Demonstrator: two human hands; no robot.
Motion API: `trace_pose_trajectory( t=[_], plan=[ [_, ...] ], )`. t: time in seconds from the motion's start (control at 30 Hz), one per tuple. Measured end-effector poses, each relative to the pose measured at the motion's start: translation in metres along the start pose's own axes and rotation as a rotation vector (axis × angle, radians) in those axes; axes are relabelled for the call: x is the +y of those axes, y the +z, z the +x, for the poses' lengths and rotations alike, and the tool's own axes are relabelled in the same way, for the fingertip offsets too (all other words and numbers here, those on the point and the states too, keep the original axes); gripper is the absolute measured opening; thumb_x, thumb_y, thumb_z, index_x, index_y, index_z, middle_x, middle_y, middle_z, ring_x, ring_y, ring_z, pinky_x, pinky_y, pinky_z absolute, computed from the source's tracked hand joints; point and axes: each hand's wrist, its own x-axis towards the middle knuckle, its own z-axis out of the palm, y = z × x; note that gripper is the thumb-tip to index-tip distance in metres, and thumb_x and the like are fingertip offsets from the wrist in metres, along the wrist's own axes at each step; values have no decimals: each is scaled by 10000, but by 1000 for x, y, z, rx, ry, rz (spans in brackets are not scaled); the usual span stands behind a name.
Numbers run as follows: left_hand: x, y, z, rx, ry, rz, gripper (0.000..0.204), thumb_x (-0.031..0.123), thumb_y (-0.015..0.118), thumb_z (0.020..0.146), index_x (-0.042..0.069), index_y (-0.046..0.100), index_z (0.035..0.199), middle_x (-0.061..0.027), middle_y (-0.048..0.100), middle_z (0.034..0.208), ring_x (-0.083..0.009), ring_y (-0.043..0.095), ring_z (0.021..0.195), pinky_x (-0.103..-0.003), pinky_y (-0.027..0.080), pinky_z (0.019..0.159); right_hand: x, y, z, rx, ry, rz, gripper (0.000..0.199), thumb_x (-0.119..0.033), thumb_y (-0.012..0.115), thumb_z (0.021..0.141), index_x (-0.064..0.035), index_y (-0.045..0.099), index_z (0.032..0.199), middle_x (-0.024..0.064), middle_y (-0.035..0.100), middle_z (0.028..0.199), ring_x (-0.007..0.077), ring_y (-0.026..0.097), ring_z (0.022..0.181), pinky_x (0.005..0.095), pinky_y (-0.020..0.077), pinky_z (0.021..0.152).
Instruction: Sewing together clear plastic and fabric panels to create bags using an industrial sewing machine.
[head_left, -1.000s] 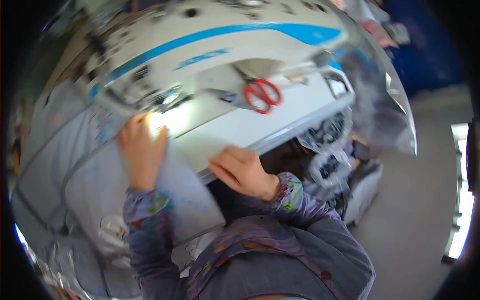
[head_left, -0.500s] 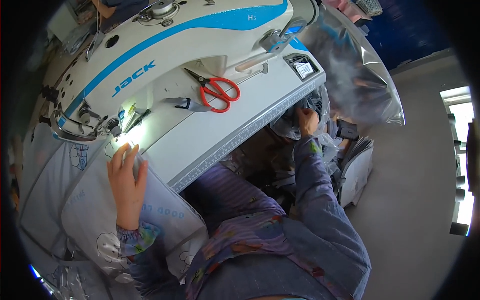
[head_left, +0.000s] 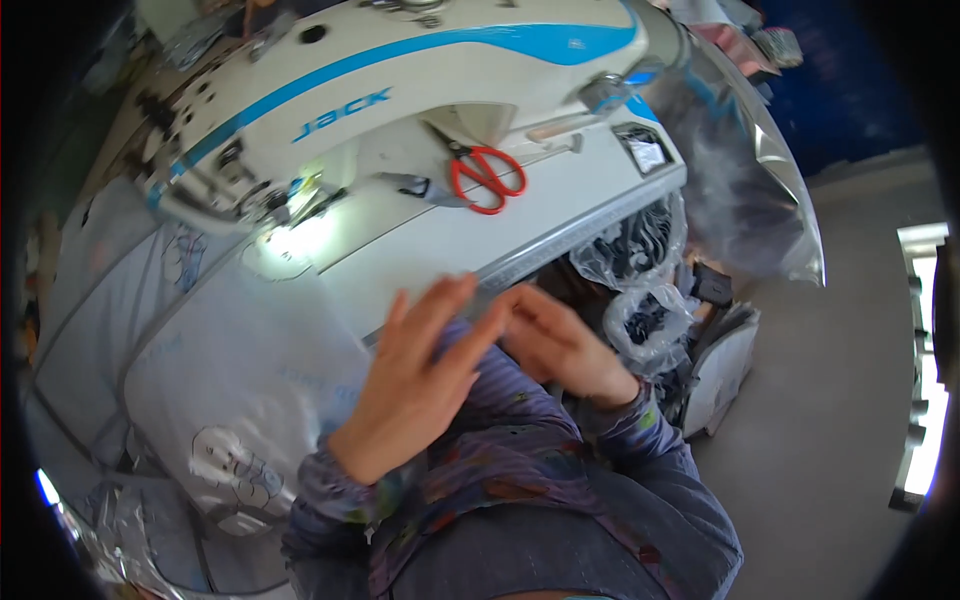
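The left hand [head_left: 415,385] is raised flat and open in front of the sewing machine table [head_left: 450,250], fingers straight and together, holding nothing. The right hand [head_left: 555,345] sits just beside it, at the table's near edge, fingers loosely curled; whether it pinches anything underneath I cannot tell, since the left hand's fingertips partly overlap it.

The nearest thing to both hands is the pale printed fabric [head_left: 235,375], which hangs off the table's left end and spreads down toward the person's lap. From the left hand it lies to the left and slightly below, close by but not touched; its long axis runs from the lit needle area [head_left: 290,235] on the table down and away toward the lower left. The left hand is clearly the nearer of the two; the right hand is farther from it, on the other side of the left.

On the table top, well behind both hands, lie red-handled scissors [head_left: 480,178], under the arm of the sewing machine [head_left: 400,60]. Clear plastic bags [head_left: 640,300] hang just beside the table's right end, near the right hand
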Motion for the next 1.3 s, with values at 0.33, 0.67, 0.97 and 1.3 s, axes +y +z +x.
trace_pose_trajectory(
  t=[0.33,0.67,0.97,1.3],
  plan=[
    [-99,-117,-84,-286,-571,-145,175,83,590,963,76,679,1114,-157,619,898,-330,609,775,-374,484,726,-30,68,109,-504,-214,-398,216,-140,532,1060,8,663,1145,41,686,887,74,597,657,218,454,525],
    [-146,-41,-31,259,-234,494,245,104,625,848,39,650,1083,-113,603,1171,-303,589,1099,-416,499,923,-3,150,245,265,-522,-1134,404,-430,737,841,-27,714,821,170,702,744,412,676,714,495,531,665],
    [-169,-30,-44,199,-249,340,289,38,605,858,67,626,1145,-81,611,1171,-314,600,1129,-434,486,1035,-1,115,212,306,-790,-828,98,-87,725,890,-23,722,963,140,662,814,292,627,643,376,487,595],
    [-162,-19,-38,277,-275,356,313,28,622,846,33,627,1159,-109,620,1236,-310,584,1195,-445,449,1093,-11,126,231,182,-641,-1195,236,-199,615,940,-148,736,1136,171,702,785,398,671,721,512,519,661]
  ],
)
